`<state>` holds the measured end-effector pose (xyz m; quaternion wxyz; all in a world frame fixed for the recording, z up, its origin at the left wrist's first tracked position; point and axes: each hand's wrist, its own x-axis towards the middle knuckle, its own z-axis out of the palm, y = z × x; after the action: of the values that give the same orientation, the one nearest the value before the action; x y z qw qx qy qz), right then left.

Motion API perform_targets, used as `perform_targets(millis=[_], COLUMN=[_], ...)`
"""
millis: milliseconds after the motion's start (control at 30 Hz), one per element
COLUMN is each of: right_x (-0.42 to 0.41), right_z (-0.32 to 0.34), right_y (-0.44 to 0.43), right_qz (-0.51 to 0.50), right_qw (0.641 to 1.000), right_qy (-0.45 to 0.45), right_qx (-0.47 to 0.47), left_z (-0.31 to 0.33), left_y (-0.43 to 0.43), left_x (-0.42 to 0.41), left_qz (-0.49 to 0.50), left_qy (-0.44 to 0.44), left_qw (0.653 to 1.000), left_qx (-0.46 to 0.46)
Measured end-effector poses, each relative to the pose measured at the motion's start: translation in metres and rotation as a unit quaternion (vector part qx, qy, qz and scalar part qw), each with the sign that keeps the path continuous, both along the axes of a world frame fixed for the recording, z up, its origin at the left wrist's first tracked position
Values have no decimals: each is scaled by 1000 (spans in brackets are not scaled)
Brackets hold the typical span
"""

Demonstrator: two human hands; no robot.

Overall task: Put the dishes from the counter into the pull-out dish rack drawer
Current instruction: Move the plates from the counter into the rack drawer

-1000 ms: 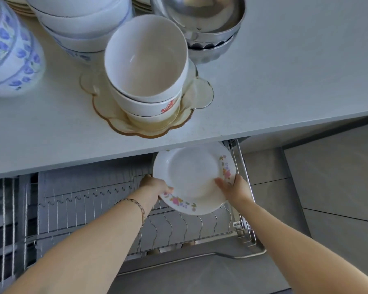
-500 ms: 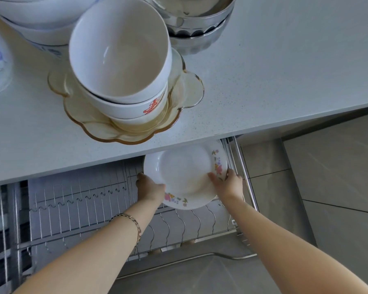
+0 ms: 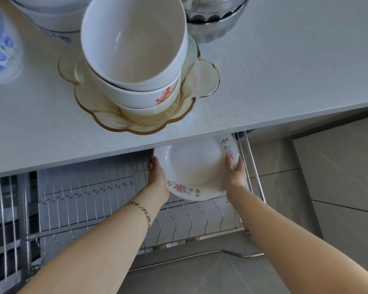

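1. Dish rack drawer [image 3: 83,200], made of steel wire, stands pulled out under the grey counter [image 3: 285,81].
2. Three stacked white bowls [image 3: 136,49] sit on one scalloped amber glass plate [image 3: 106,115] on the counter.
3. One white plate [image 3: 196,166] with flower sprays on its rim is tilted over the rack's right end, its top under the counter edge.
4. Left hand [image 3: 157,177] and right hand [image 3: 235,172] grip its opposite edges, with the right thumb on its face.

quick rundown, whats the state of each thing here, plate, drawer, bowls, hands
dish rack drawer, pulled out
floral plate, held over the drawer's right end, top edge hidden under the counter
white bowls, nested upright on the amber glass dish
steel bowls, stacked on the counter
left hand, grips the plate's left rim
right hand, grips the plate's right rim
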<state>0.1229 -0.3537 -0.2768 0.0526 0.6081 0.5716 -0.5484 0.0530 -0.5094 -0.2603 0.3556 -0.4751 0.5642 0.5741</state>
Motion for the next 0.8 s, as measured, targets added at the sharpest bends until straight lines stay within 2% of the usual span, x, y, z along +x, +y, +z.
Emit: perform_targets(millis=[133,233,333,400,500,600,667,733,800], right_x=[0,-1,-4,-4,3,9,4,-8,-23], right_z=[-7,-6,3,13,37,73,104,141,182], right_y=[-2,-1,3,5,5,3,0,-4,-6], right_qz=[15,23,72,137,270,446,535,571,574], right_qw=[999,996,993,984,945,860,811,795,801], right_qy=[-15,-35,-64,-97,-170,-236,-225,-188,-145], right_qx=[48,77,68,59,66,71,71,80,89], left_z=[5,8,13,21,42,68,96,132,171], left_y=[-2,-9,-17,-20,-25,-35,-40,-45,-52], left_x=[-1,-2,-5,-5,3,15,18,17,13], left_qz=[-46,-129,-268,-323,-408,-518,-561,-578,-567], left_qy=[6,-3,11,49,99,147,190,237,287], left_qw=[999,992,961,937,893,826,791,763,745], left_qx=[-13,-14,-71,-126,-162,-167,-155,-163,-202])
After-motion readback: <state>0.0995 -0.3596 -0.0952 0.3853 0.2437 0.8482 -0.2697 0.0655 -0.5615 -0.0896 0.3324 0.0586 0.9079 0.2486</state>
